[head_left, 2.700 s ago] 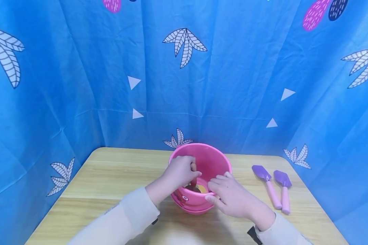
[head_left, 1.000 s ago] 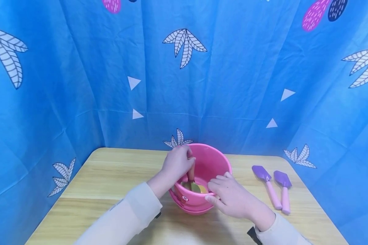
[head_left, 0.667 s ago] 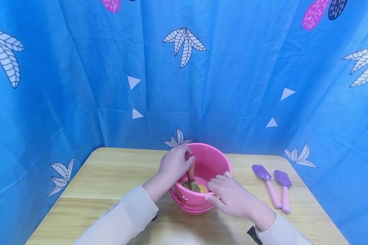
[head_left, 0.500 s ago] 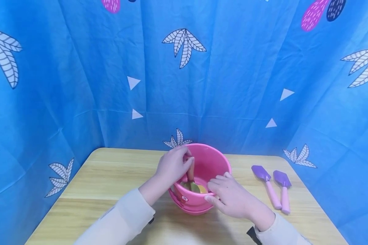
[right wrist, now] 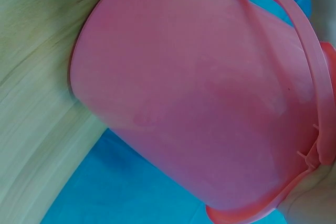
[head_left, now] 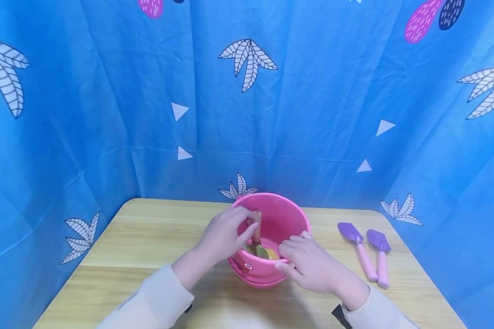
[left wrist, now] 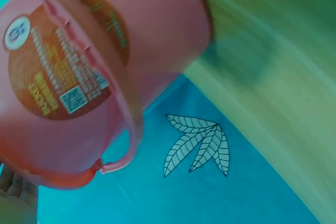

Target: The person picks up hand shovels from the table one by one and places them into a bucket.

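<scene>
- Pink bucket (head_left: pixel 288 221), one: stands on the table, midway between its left and right edges, mouth upward; a round label (left wrist: pixel 58 61) with print and a square code shows on its wall in the left wrist view.
- Bucket handle (right wrist: pixel 315 61), pink, curved: hangs against the outer wall below the rim.
- Tool (head_left: pixel 257 233), one, brown handle and green blade: inside the bucket, toward its left side, handle up and blade low.
- Yellow item (head_left: pixel 271 253), one: low in the bucket, beside the green blade; mostly hidden.
- Left hand (head_left: pixel 222 235): over the left part of the bucket's rim, fingers loose and parted from the thumb, just beside the tool's handle; whether they touch it cannot be told.
- Right hand (head_left: pixel 310 265): grips the rim on the near right side, thumb outside, fingers curled over.
- Purple shovels, two, pink handles: the first (head_left: pixel 361 252) and the second (head_left: pixel 381 260) lie near the table's right edge, blades toward the far right corner, handle ends close together.
- Table (head_left: pixel 160 233), wood-grained, rounded far corners.
- Curtain (head_left: pixel 238 123), blue, printed with white leaves and triangles: beyond the far edge and both sides.
- Sleeves, pale: one (head_left: pixel 148 299) per arm.
</scene>
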Demonstrator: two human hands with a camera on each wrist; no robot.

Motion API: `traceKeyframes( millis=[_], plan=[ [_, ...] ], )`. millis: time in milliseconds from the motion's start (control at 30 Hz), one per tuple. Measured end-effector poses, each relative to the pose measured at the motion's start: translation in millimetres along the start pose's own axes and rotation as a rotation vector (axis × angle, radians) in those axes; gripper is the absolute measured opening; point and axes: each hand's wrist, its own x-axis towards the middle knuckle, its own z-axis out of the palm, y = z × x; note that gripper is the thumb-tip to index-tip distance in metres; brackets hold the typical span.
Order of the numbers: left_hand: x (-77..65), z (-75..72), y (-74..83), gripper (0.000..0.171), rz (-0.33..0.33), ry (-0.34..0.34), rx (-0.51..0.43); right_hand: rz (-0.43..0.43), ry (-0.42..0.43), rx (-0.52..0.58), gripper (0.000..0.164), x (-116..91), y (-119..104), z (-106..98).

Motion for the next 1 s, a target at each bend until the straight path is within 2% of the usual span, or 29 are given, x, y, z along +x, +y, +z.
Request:
traceKeyframes(
  millis=[200,367,500,700,1000],
  plan=[
    [-13.4,3.2,-4.7,0.023,0.166,-0.009,0.051,0.005,-0.003,0.000,0.023,-0.6,0.3,-0.3],
    [-21.9,6.5,-10.3,0.023,0.253,0.027,0.077,0.007,-0.008,0.000,0.024,0.2,0.1,-1.3],
    [-27.6,8.5,-14.2,0.021,0.301,0.042,0.118,0.007,-0.009,0.002,0.024,0.6,0.0,-1.5],
    [-33.9,12.5,-17.0,0.028,0.357,0.029,0.145,0.018,-0.017,0.011,0.024,0.6,-0.4,-1.8],
    [-37.6,18.4,-18.4,0.032,0.364,-0.036,0.193,0.043,-0.032,0.023,0.024,0.0,-0.5,-1.1]
  ],
)
